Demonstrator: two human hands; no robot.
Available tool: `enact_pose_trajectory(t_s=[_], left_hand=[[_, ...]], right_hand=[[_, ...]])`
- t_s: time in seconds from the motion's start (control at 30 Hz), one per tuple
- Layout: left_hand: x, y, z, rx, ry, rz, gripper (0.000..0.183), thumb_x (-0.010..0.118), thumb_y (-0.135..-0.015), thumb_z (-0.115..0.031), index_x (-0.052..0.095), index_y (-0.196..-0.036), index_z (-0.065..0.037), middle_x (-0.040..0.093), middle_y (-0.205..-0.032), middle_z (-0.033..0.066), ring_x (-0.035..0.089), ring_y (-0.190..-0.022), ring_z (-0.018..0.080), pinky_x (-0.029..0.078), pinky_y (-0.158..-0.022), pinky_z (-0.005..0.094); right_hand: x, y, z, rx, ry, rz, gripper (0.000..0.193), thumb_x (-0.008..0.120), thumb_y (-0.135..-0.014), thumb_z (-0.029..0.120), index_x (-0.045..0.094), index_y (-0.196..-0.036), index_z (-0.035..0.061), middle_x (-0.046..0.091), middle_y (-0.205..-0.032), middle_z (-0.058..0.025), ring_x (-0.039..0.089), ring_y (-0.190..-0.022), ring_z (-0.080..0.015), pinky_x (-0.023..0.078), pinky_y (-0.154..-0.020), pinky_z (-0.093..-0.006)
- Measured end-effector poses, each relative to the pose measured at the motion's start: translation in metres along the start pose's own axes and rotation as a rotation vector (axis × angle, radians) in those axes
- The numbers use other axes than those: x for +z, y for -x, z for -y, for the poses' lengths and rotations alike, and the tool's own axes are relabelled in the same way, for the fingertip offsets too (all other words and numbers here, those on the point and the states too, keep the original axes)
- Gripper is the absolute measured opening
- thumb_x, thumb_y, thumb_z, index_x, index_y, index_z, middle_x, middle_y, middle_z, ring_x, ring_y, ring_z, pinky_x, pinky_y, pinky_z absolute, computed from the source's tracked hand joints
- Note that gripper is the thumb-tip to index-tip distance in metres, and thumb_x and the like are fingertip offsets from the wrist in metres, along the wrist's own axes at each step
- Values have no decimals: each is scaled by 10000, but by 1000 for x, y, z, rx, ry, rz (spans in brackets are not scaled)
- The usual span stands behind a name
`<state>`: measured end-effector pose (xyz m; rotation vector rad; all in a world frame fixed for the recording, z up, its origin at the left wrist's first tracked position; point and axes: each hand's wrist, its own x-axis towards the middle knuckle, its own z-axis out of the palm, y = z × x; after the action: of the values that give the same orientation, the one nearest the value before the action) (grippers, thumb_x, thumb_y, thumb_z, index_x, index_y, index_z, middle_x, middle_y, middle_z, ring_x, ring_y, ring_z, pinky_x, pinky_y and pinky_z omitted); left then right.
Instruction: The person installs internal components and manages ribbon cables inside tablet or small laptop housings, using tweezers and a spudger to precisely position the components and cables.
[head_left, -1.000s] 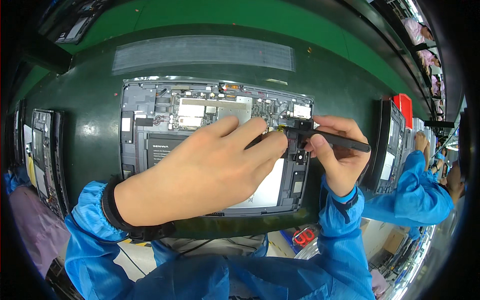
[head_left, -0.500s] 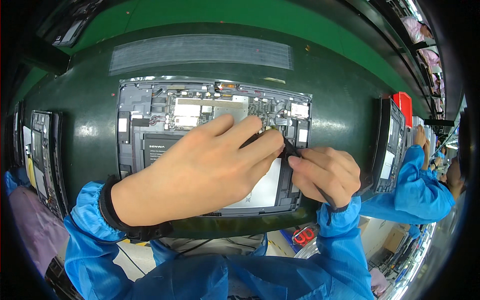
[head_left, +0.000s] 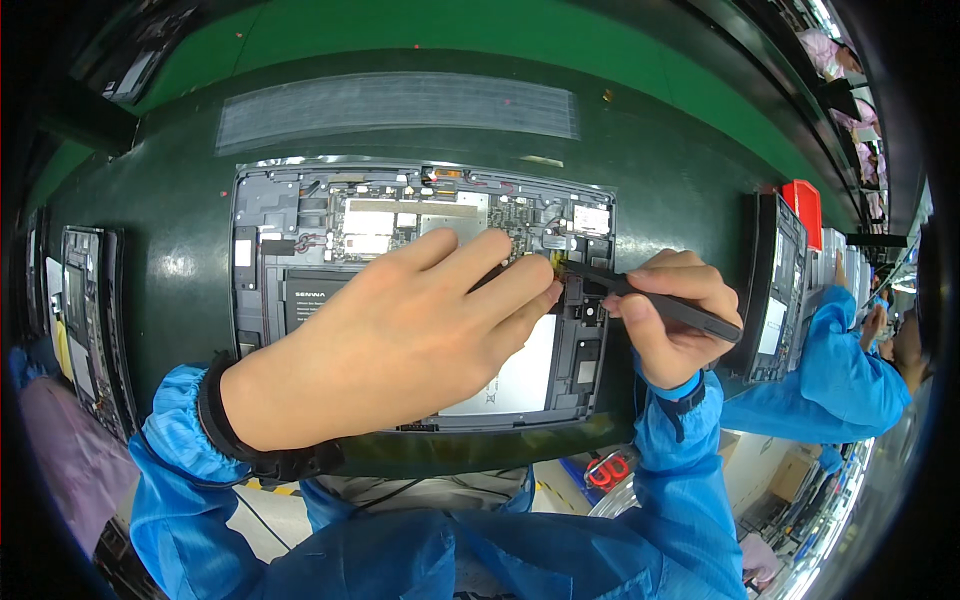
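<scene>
An opened tablet-like device (head_left: 590,400) lies flat before me, its circuit board (head_left: 515,212) along the far side and its battery (head_left: 525,375) nearer. My left hand (head_left: 400,335) reaches across the battery, fingers curled and pinched near the board's right part. Something dark shows between those fingers, mostly hidden. At their tips is a small yellow piece (head_left: 557,260). From the right, my right hand (head_left: 685,310) grips black tweezers (head_left: 660,298), held nearly level, with the tips at the yellow piece. A black strap (head_left: 215,400) circles my left wrist.
Similar opened devices stand at the left (head_left: 95,320) and right (head_left: 775,290) of the green bench. A clear ribbed strip (head_left: 400,108) lies beyond the device. A red bin (head_left: 803,212) is at the right, near a co-worker's blue sleeve (head_left: 830,370).
My right hand has turned and shifted slightly right, so the tweezers now lie flatter and show more of their length. The left hand has barely moved. The device has slid slightly left.
</scene>
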<state>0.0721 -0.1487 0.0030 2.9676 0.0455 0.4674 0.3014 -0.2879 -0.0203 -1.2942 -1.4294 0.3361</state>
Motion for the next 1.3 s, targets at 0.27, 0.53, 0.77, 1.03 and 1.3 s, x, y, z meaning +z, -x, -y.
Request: enact_pose_trajectory(t_s=[0.27,0.53,0.77,1.03,1.3], left_hand=[[0,0,1,-1,2,15,544,802,-709,-186,725,-1240,-100,567,-1051,14,572,-943,198,525,-760,317],[0,0,1,4,3,5,538,799,-712,-184,723,-1237,-101,566,-1055,15,572,-946,199,525,-761,317],[1,0,-2,-2,-4,-7,520,798,-726,-181,724,-1234,-98,569,-1050,15,571,-937,197,524,-757,317],[-2,4,5,57,-41,7,475,777,-749,-160,723,-1210,-56,658,-1250,53,588,-903,175,498,-729,298],[-18,-12,-2,116,-48,69,527,729,-826,-155,642,-1302,53,667,-1328,152,622,-843,190,546,-738,317]], right_hand=[[3,-4,0,8,43,76,192,833,-796,-34,738,-963,-32,735,-787,-151,697,-647,-203,506,-577,-295],[4,-5,-2,-39,78,95,192,833,-803,-34,741,-971,-26,743,-803,-152,702,-655,-197,508,-580,-288],[4,-6,1,-37,113,113,189,828,-798,-43,742,-966,-27,749,-815,-151,706,-663,-192,511,-584,-284],[9,-8,2,-62,157,110,188,821,-792,-52,743,-961,-25,751,-817,-148,709,-663,-205,525,-587,-292],[-3,0,-7,-74,106,-247,147,806,-826,-38,714,-939,-18,737,-800,-145,648,-621,-186,476,-566,-291]])
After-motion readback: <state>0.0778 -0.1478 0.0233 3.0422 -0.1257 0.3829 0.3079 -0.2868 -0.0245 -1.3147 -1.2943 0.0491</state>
